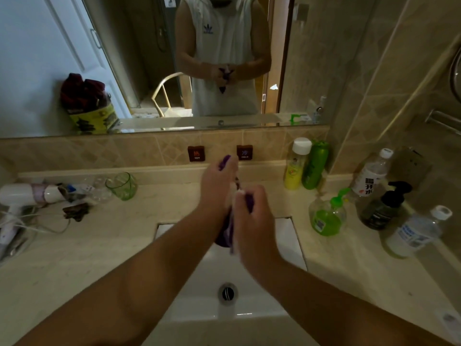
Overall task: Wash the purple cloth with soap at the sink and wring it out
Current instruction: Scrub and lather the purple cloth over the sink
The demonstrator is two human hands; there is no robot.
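Both forearms are bare from elbow to wrist — no sleeves, watch or rings on the hands (219, 182). The mirror (139, 71) shows a white sleeveless top — loose, long, with a small dark trefoil logo on the chest.

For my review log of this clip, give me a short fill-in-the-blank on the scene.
1. Both hands, left hand and right hand, hold the cloth above the ____.
2. The cloth is ____ in colour.
3. The green cup stands to the ____ of the hands.

Missing words: sink; purple; left
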